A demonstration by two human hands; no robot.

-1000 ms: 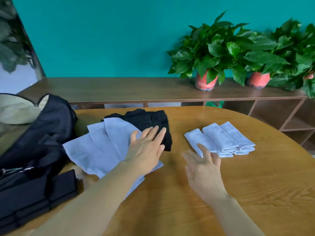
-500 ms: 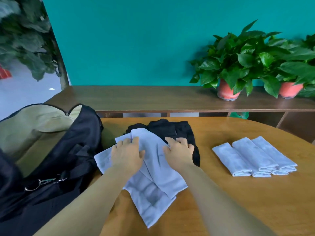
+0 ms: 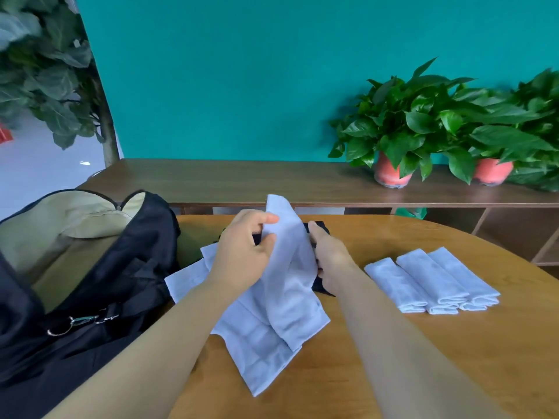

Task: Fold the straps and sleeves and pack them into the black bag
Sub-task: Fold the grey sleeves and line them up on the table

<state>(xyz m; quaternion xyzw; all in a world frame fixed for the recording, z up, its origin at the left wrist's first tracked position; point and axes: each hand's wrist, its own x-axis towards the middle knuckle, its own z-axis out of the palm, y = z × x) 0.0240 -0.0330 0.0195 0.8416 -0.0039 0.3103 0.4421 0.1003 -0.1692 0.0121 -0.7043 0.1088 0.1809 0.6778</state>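
Pale cloth nearest you is the trouble. The sleeve (image 3: 290, 276) you hold has its near end lying on the loose pile (image 3: 257, 358) on the table (image 3: 393, 373), so a quick lift may drag the lower pieces askew.

Further in, your left hand (image 3: 242, 255) pinches the sleeve's upper left edge. Your right hand (image 3: 329, 255) grips its right edge, thumb in front. An uneven pull between them would likely give a crooked fold, and limp cloth like this could slip from a light pinch.

The sleeve's long axis runs away from you. Its far end is raised and points up towards the wall, above the black cloth (image 3: 317, 229). The bag (image 3: 121, 267) lies open at left, and the folded sleeves (image 3: 432, 282) sit at right, well apart from it.
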